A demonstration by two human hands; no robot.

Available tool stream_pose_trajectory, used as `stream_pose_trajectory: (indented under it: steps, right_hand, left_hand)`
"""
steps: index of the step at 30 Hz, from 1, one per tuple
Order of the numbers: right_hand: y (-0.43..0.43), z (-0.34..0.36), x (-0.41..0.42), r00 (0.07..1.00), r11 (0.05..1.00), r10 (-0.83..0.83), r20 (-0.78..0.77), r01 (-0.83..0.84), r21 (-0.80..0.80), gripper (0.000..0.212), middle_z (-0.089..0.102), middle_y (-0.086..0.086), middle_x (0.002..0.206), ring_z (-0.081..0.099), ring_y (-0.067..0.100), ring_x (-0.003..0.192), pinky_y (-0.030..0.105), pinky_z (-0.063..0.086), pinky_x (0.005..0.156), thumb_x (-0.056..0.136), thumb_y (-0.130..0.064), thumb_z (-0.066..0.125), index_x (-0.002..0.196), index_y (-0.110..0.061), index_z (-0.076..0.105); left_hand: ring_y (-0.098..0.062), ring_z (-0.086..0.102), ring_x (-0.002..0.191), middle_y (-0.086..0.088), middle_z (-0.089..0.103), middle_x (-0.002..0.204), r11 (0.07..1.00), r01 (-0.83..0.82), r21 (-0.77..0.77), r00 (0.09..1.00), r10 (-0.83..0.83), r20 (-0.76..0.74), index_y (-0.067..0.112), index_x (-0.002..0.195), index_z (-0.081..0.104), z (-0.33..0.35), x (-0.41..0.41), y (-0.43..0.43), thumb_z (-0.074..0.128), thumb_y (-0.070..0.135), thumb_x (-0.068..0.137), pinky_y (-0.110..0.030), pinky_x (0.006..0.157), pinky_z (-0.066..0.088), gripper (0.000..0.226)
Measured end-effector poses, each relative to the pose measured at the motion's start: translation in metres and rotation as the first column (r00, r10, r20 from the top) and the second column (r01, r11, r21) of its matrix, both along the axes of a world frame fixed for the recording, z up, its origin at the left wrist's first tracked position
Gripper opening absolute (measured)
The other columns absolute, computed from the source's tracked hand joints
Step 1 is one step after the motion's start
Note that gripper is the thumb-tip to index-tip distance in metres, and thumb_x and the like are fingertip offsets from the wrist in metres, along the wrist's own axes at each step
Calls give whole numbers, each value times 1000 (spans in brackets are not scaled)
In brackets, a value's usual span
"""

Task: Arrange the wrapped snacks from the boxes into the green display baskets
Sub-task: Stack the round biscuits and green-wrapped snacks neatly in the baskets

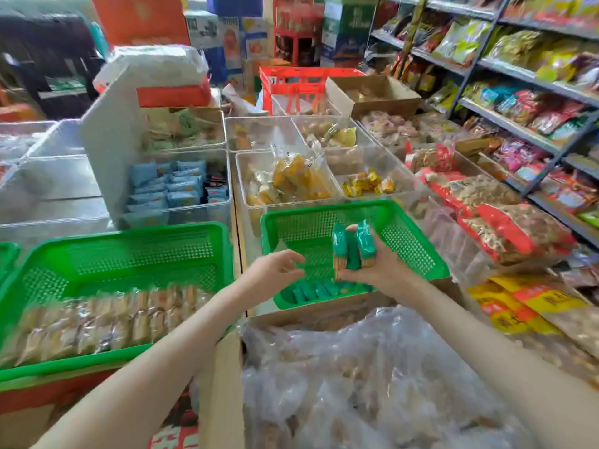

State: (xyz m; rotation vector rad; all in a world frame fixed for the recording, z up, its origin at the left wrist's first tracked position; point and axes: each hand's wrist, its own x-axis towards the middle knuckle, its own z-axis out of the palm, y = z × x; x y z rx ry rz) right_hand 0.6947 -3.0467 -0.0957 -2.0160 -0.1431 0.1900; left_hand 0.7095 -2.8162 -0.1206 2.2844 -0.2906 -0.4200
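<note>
My right hand [384, 268] grips a bunch of green-wrapped snacks [353, 246] upright over the right green basket [411, 222]. A row of the same green snacks [319, 291] lies along that basket's near wall. My left hand [275, 270] hovers just left of the bunch, fingers loosely spread, holding nothing. The left green basket [129, 241] holds rows of clear-wrapped tan snacks [107, 322] along its near side. Below my arms, a cardboard box [223, 384] lined with a clear plastic bag [356, 377] holds more snacks.
Clear plastic bins [181, 186] with blue, yellow and orange snacks stand behind the baskets. Red-edged snack bags [505, 228] pile up at the right below a metal shelf rack [518, 124]. A red crate [301, 82] and cartons stand at the back.
</note>
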Motion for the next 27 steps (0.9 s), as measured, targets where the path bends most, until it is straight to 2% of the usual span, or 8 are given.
stream_pose_trajectory:
  steps: [2, 5, 8, 11, 15, 18, 22, 27]
  right_hand:
    - [-26, -19, 43, 998, 989, 60, 32, -55, -139, 60, 61, -10, 96, 54, -8, 78, 7, 41, 77, 75, -4, 79, 120, -24, 46]
    - [-59, -62, 99, 984, 931, 172, -36, -174, -320, 50, 57, -7, 91, 54, -15, 72, 5, 39, 71, 75, -1, 77, 115, -13, 49]
    - [-77, -114, 136, 936, 799, 326, -137, -350, -490, 46, 62, -1, 88, 59, 9, 77, 25, 47, 70, 67, -17, 76, 108, -17, 55]
    - [-80, -161, 161, 856, 685, 460, -236, -511, -519, 42, 55, -15, 78, 51, 2, 71, 22, 39, 65, 68, -18, 77, 95, -36, 51]
    - [-71, -188, 180, 789, 583, 536, -301, -604, -543, 70, 51, -10, 106, 48, 8, 100, 31, 43, 92, 66, -21, 82, 127, -19, 47]
    - [-78, -188, 184, 699, 457, 560, -444, -708, -539, 106, 28, 5, 139, 24, 20, 134, 32, 17, 117, 60, -20, 78, 148, -11, 18]
    - [-82, -181, 185, 643, 277, 547, -536, -743, -609, 115, 6, 9, 156, 0, 24, 146, 41, 7, 120, 60, -22, 74, 151, -17, 4]
    - [-85, -178, 181, 693, 177, 468, -549, -682, -710, 100, 9, 1, 156, 13, 24, 140, 46, 20, 114, 75, -17, 67, 152, -27, 4]
  left_hand:
    - [-17, 55, 115, 1, 58, 129, 964, 100, 245, 994, -108, 21, 28, 135, 48, -28, 36, -12, 59, 37, 93, -32, 99, 44, 45]
    - [-22, 47, 127, -2, 53, 137, 739, 280, 613, 943, -332, -30, 28, 144, 35, -68, 75, -26, 59, 48, 89, -46, 113, 26, 63]
    - [-24, 47, 128, -2, 60, 127, 516, 426, 744, 872, -453, -185, 24, 146, 31, -98, 98, -32, 56, 56, 88, -61, 113, -5, 71]
    - [-24, 56, 117, -2, 67, 110, 399, 479, 782, 822, -518, -239, 19, 139, 41, -114, 109, -40, 54, 59, 87, -63, 110, -16, 67]
    - [-23, 58, 111, -4, 65, 112, 451, 523, 723, 816, -511, -271, 17, 138, 40, -118, 122, -50, 62, 50, 86, -47, 115, 18, 65]
    - [-24, 52, 120, -3, 56, 131, 496, 603, 624, 790, -477, -384, 22, 144, 32, -116, 132, -52, 68, 58, 78, -40, 106, 34, 83]
    - [-16, 37, 136, 5, 32, 154, 753, 593, 284, 755, -398, -520, 31, 152, 16, -113, 151, -66, 65, 60, 80, -34, 111, 31, 91]
    - [-17, 41, 132, -1, 39, 150, 883, 447, 145, 837, -356, -415, 24, 151, 20, -132, 152, -100, 64, 51, 84, -28, 107, 32, 84]
